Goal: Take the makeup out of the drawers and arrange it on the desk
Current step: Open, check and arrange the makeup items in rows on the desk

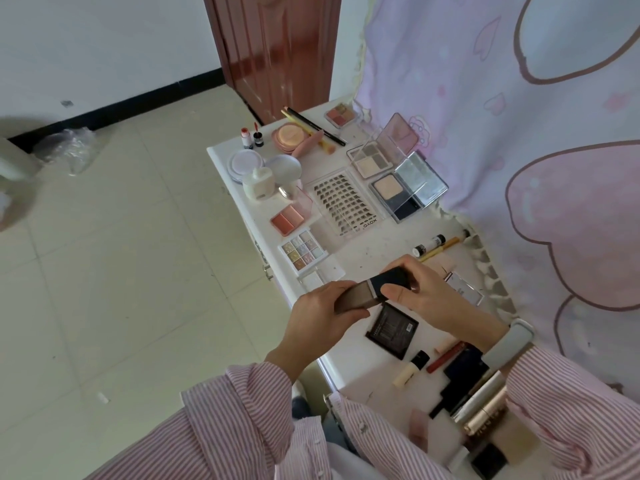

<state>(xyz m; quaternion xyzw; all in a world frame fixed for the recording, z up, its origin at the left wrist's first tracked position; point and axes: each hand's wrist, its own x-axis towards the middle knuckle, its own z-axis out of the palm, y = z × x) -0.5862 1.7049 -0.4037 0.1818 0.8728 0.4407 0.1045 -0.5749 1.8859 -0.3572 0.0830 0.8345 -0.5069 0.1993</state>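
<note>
Both hands hold one slim makeup tube [372, 289] above the near part of the white desk [367, 244]. The left hand [322, 317] curls round its taupe end, the right hand [426, 292] round its dark cap. Just beneath lies a black compact [391, 330].

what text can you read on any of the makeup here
"XOYO", upside down to the camera, on the lash tray.
Black compact: printed lines, too small to read.
White tube: dark marks, blurred.
Gold tube: lettering, unreadable.
Nothing readable on the stick held by the left hand and right hand.
</note>
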